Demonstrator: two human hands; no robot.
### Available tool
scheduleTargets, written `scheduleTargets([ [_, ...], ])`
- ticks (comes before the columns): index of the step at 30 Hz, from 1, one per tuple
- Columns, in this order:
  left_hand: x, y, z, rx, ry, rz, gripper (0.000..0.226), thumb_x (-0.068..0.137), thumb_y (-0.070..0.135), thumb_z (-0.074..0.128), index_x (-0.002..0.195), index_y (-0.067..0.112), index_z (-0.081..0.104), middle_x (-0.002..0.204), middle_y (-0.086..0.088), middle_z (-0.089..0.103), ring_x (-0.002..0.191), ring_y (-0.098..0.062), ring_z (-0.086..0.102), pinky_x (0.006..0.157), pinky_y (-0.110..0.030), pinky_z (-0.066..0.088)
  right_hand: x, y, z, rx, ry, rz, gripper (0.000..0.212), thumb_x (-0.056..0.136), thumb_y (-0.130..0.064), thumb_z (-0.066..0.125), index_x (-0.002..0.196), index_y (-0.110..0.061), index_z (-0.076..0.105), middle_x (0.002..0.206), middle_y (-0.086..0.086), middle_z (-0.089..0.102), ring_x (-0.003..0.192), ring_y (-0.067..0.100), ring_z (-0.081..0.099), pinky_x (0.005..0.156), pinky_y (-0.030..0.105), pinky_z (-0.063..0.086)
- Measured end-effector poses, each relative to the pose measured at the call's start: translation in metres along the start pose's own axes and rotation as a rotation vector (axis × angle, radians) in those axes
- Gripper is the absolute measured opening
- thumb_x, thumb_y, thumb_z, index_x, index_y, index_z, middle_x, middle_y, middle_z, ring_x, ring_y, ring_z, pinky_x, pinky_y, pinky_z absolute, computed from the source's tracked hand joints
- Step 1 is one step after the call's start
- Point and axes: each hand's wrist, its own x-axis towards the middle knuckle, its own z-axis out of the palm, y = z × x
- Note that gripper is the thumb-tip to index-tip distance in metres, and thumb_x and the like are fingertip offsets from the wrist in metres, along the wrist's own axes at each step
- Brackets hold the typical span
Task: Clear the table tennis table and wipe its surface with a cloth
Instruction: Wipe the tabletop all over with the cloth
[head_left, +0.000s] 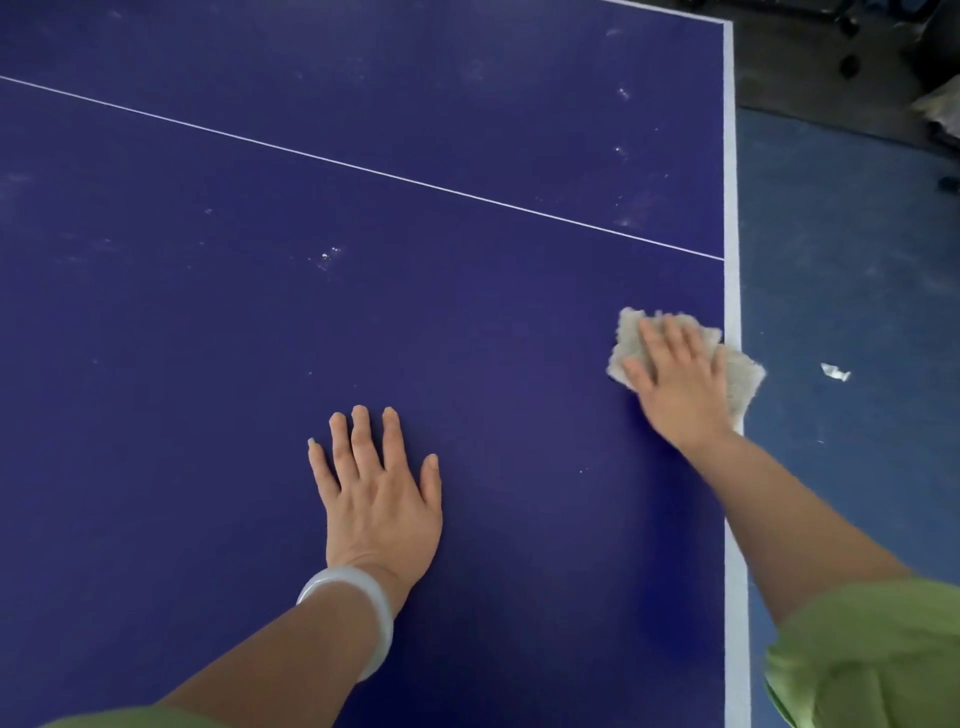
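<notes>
- Two-part task; clearing half judged done for the visible stretch: only cloth (744, 376) and both hands on counter (208, 364).
- Wiping half under way, judged far from finished: pale dust specks (327, 257) well left of white edge line (731, 208), more smudges (623, 94) near white edge line, on far side of thin centre line (363, 169).
- Cloth: crumpled, pale beige, flat on counter right at white edge line, right corner hanging past it over floor (841, 260).
- Right hand (675, 384): flat on top of cloth, fingers straight and spread, pressing down, not curled round it; just left of white edge line.
- Left hand (379, 499): flat on bare counter, fingers straight and a bit spread, holding nothing; well left of white edge line, well apart from cloth; pale bangle (358, 608) on wrist.
- Right of white edge line, off counter: small white scrap (835, 371) on floor.
- Left to do, by judgement: passes over speckled patches left of white edge line and beyond centre line; near strip by hands looking cleaner, cannot tell whether wiped.
</notes>
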Motion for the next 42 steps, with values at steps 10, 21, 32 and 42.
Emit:
scheduleTargets([
  [10, 0.001, -0.001, 0.001, 0.0, 0.004, 0.0, 0.074, 0.095, 0.054, 0.001, 0.156, 0.013, 0.013, 0.162, -0.016, 0.011, 0.151, -0.033, -0.001, 0.121, -0.054, -0.002, -0.123, -0.049, 0.03, -0.099, -0.049, -0.551, 0.062, 0.104, -0.057, 0.012, 0.158, -0.03, 0.004, 0.166, -0.007, 0.004, 0.153, 0.016, -0.004, 0.122, 0.048, -0.001],
  [21, -0.001, -0.001, -0.001, -0.009, 0.008, -0.011, 0.071, 0.097, 0.052, 0.013, 0.156, 0.012, 0.015, 0.162, -0.017, 0.011, 0.15, -0.035, 0.0, 0.121, -0.055, -0.001, -0.118, -0.044, 0.025, -0.026, 0.001, -0.203, 0.061, 0.103, -0.051, 0.013, 0.159, -0.028, 0.002, 0.166, -0.005, -0.002, 0.152, 0.018, -0.012, 0.122, 0.046, -0.008],
  [32, -0.002, 0.0, -0.001, -0.006, 0.012, -0.001, 0.071, 0.097, 0.052, 0.014, 0.156, 0.012, 0.014, 0.161, -0.018, 0.011, 0.15, -0.035, 0.0, 0.121, -0.055, -0.001, -0.057, -0.002, 0.007, 0.038, -0.033, 0.034, 0.059, 0.104, -0.049, 0.021, 0.158, -0.029, 0.009, 0.166, -0.006, 0.003, 0.152, 0.017, -0.006, 0.122, 0.048, -0.007],
  [42, -0.001, 0.0, 0.002, -0.013, 0.023, -0.001, 0.07, 0.097, 0.052, 0.015, 0.155, 0.012, 0.015, 0.161, -0.018, 0.013, 0.15, -0.035, 0.002, 0.121, -0.055, 0.0, -0.205, -0.054, 0.047, -0.091, -0.016, -0.392, 0.06, 0.104, -0.051, 0.018, 0.159, -0.025, 0.012, 0.166, -0.003, 0.008, 0.153, 0.021, 0.004, 0.121, 0.051, 0.009],
])
